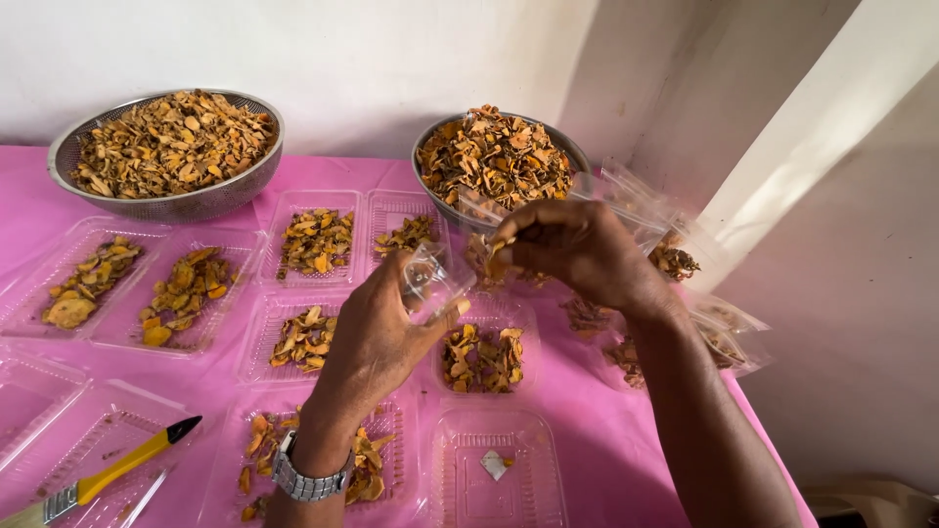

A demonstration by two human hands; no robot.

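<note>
My left hand [377, 337], with a metal watch on the wrist, holds a small clear plastic pouch [430, 279] open above the pink table. Just to the right, my right hand [577, 249] pinches a few dried orange-yellow slices [492, 259] at the pouch's mouth. Below the hands lies a clear tray of the same dried slices [481, 359]. Behind them stands a metal bowl heaped with slices [494, 156].
A large metal colander of dried slices [171, 147] sits at the back left. Several clear trays with slices [315, 240] cover the pink cloth [606, 440]. Filled clear pouches [675, 259] lie at the right by the wall. A yellow-handled brush [108, 474] rests front left.
</note>
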